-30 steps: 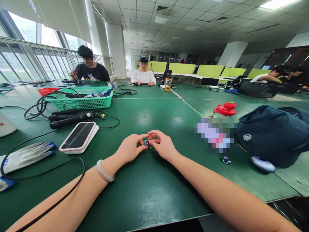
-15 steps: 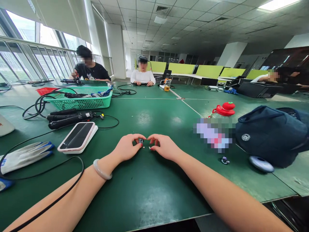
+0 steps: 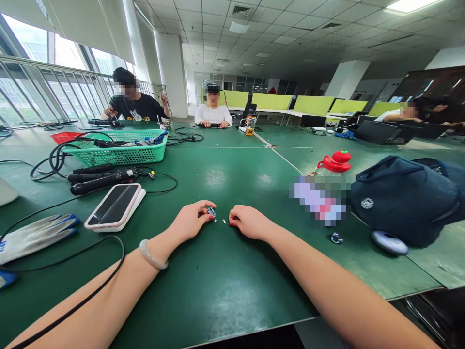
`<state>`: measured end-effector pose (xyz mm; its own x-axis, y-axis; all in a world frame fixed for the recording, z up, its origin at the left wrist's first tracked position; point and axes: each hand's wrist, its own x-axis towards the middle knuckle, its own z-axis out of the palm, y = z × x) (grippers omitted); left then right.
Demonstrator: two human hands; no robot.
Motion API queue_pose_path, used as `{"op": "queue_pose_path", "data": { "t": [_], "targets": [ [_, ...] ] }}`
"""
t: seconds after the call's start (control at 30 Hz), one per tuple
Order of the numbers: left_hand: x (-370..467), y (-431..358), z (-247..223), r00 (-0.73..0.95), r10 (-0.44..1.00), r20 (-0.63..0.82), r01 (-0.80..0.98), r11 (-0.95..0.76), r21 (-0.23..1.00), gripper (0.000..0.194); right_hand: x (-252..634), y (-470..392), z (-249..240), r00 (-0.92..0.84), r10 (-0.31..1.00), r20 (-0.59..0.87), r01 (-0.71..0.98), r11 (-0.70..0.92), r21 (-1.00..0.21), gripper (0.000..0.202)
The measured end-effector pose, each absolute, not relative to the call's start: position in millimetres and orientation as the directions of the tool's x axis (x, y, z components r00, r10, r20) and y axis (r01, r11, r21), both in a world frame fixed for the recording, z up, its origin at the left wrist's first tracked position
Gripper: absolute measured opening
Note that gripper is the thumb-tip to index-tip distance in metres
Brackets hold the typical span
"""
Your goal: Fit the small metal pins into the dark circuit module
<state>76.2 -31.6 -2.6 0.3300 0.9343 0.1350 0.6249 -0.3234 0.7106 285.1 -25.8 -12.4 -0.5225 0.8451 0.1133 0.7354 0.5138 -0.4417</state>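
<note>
Blue-grey, the small part (image 3: 212, 212) now depends on the pinching left hand (image 3: 187, 221) alone, the right hand (image 3: 250, 222), curled inward, any hold hidden, having drawn right of a white scrap (image 3: 224, 221) on the worktop (image 3: 232, 286).

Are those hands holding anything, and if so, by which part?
The left hand holds a small grey piece between thumb and fingers, the exact spot too small to tell. Whether the curled right hand holds anything cannot be told.
</note>
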Motion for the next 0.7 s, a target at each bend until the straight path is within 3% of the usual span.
{"op": "queue_pose_path", "data": {
  "t": [0.3, 0.43, 0.7],
  "targets": [
    [79.5, -34.3, -3.7, 0.378, 0.919, 0.109, 0.494, -0.300, 0.816, 0.025, 263.3, -39.3, -10.9, -0.443, 0.781, 0.441, 0.577, 0.624, -0.526, 0.010],
    [82.3, -35.9, -2.9, 0.422, 0.900, 0.106, 0.425, -0.299, 0.854, 0.025, 259.5, -42.8, -10.2, -0.468, 0.758, 0.454, 0.571, 0.652, -0.499, 0.011],
    [78.5, -28.9, -9.3, 0.331, 0.938, 0.105, 0.431, -0.249, 0.867, 0.026, 265.8, -38.5, -9.9, -0.410, 0.796, 0.445, 0.593, 0.603, -0.533, 0.013]
  ]
}}
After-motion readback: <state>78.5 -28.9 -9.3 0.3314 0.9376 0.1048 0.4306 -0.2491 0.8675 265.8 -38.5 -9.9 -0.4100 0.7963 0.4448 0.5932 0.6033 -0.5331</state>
